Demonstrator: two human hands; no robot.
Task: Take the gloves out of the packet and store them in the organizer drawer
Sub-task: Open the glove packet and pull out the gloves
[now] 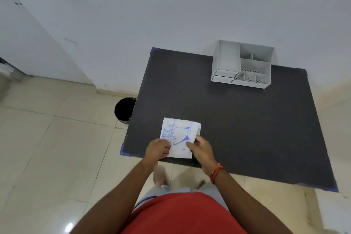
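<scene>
A white paper glove packet (180,135) with blue print lies at the near left edge of the dark table (237,119). My left hand (157,149) grips its near left corner. My right hand (202,150) pinches its near right edge, thumb on top. The gloves themselves are hidden inside the packet. The white organizer (243,64) stands at the table's far side against the wall, with open compartments on top and two small drawers (225,76) shut at its lower left front.
A black waste bin (124,110) stands on the tiled floor just left of the table. The white wall runs behind the table. My feet and red shirt show below the table's near edge.
</scene>
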